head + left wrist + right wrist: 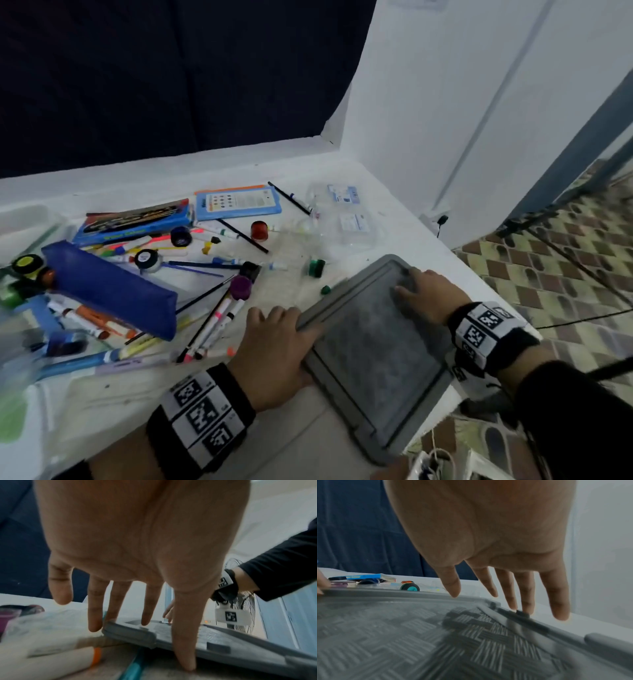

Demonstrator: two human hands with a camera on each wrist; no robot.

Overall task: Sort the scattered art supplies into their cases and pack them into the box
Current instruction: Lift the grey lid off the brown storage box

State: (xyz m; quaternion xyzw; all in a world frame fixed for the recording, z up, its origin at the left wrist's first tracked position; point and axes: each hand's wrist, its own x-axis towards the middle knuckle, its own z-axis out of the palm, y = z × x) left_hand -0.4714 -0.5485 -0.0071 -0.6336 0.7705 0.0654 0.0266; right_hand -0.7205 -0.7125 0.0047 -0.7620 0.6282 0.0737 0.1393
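A grey textured box lid (373, 346) lies flat at the table's near right corner, over the box I cannot see. My left hand (274, 335) rests on its left edge, thumb on top and fingers straight (145, 615). My right hand (418, 291) presses on the far right corner with straight fingers (510, 601). Loose markers (212, 325), brushes and small paint pots, among them a red pot (259, 230), a green pot (315, 268) and a purple pot (240, 287), lie scattered to the left. A blue pencil case (113, 291) sits among them.
A blue watercolour box (133, 219) and a blue-and-orange card (239, 202) lie at the back. Clear plastic cases (346, 219) sit behind the lid. A clear tray (24, 222) is at far left. The table edge drops to a tiled floor (548, 274) on the right.
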